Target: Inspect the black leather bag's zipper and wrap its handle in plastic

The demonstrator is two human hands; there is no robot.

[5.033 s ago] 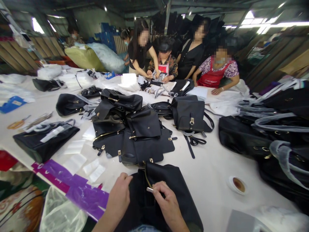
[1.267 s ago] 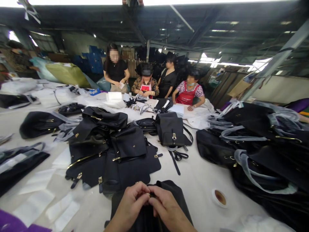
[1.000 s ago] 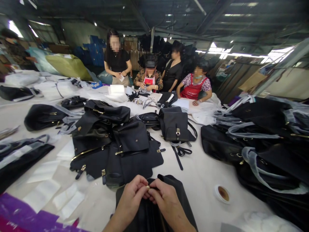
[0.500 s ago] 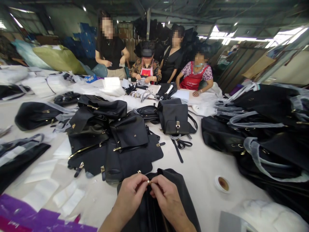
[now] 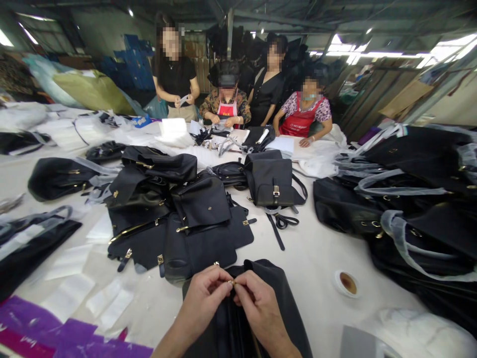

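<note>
A black bag point(image 5: 285, 303), smooth and slightly glossy, is laid at the near side of the table point(image 5: 313, 253), its lower part cut off by the frame; a thin gold-coloured line is seen beside the right wrist. Above its top a small gold-coloured piece point(image 5: 231, 283) is grasped from both sides, pinched by the fingers of the left hand point(image 5: 206, 298) and the right hand point(image 5: 258, 298); its exact shape cannot be told. The near left edge of the table is covered by purple wrap point(image 5: 78, 338), and the near right corner is taken up by a grey object point(image 5: 359, 343) and a white plastic bundle point(image 5: 421, 328). To the right of the black bag, bare surface is offered as far as a white dish point(image 5: 342, 290) with brown contents; a narrower bare strip is found on the left, before some white sheets point(image 5: 70, 263). Forward movement is limited by a pile of black bags point(image 5: 203, 243) just beyond the hands, and the far right is filled by a heap of bags point(image 5: 421, 238). Behind the table, a pale strip point(image 5: 184, 100) is now held between both hands by a standing co-worker point(image 5: 177, 74), by whom those hands were held apart half a second earlier.
</note>
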